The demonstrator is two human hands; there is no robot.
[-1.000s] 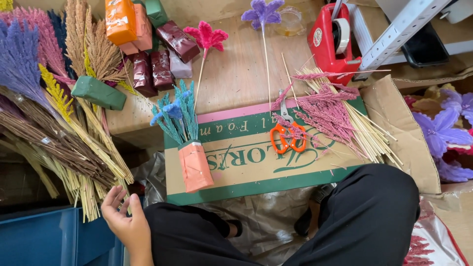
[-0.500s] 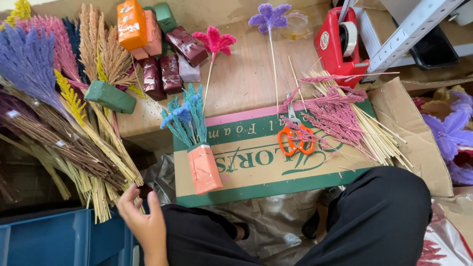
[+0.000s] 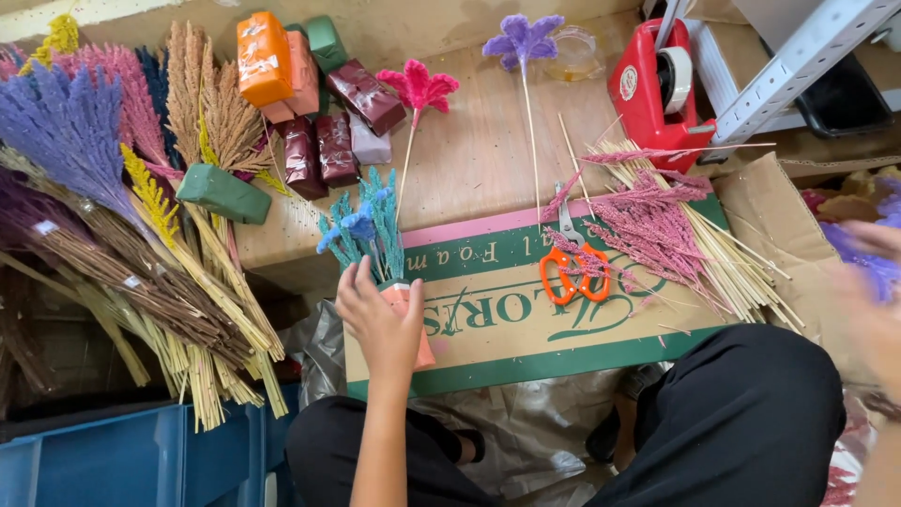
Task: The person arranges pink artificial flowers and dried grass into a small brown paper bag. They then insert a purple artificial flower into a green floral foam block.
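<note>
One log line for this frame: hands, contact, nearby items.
left hand: on pink foam block holding blue stems | right hand: blurred, by purple flowers | orange scissors: on flat box

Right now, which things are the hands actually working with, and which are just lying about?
In hand:
left hand on the peach foam block
blue-teal sprigs stuck in it
right hand, blurred, by purple flowers

Lying about:
orange scissors
red tape dispenser
wrapped foam bricks

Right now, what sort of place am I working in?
Probably a dried-flower craft workspace: bundles of dyed dried stems, wrapped floral foam bricks, orange scissors on a flattened cardboard box.
</note>
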